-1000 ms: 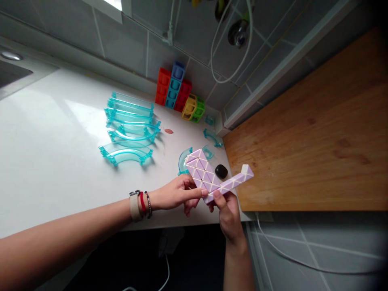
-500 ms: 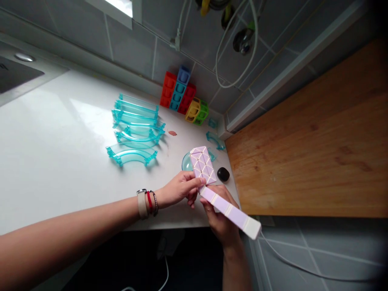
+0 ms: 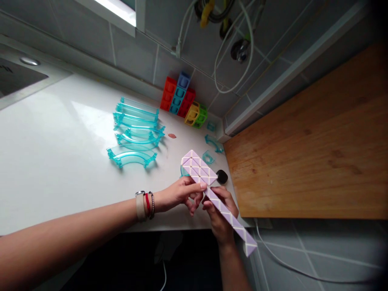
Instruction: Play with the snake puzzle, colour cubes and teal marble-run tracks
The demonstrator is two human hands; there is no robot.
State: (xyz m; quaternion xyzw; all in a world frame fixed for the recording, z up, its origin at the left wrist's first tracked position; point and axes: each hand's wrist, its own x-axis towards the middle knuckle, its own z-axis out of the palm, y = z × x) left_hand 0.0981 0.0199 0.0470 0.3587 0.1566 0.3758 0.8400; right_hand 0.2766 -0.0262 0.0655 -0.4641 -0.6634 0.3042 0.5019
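A lilac and white snake puzzle (image 3: 200,169) is held up over the counter's near edge. One end is folded into a wide block of triangles, and the other runs as a straight strip toward the lower right. My left hand (image 3: 189,193) pinches the puzzle at the joint, its thumb on the block's lower edge. Around the strip just below the joint, the fingers of my right hand (image 3: 222,214) are closed. A clear blue round piece (image 3: 184,170) lies partly hidden behind the block. Close to the block's right corner sits a small black object (image 3: 222,176).
Several clear turquoise curved track-like pieces (image 3: 133,155) lie on the white counter (image 3: 60,161). Coloured cube blocks (image 3: 178,97) stand by the tiled wall. More turquoise pieces (image 3: 208,157) and a pinkish leaf-shaped bit (image 3: 171,136) lie nearby. A wooden board (image 3: 303,169) borders the right.
The puzzle's strip has turned about its length, now showing triangles instead of its flat lilac and white bands. The folded block has tilted to the left. Both hands keep their hold.
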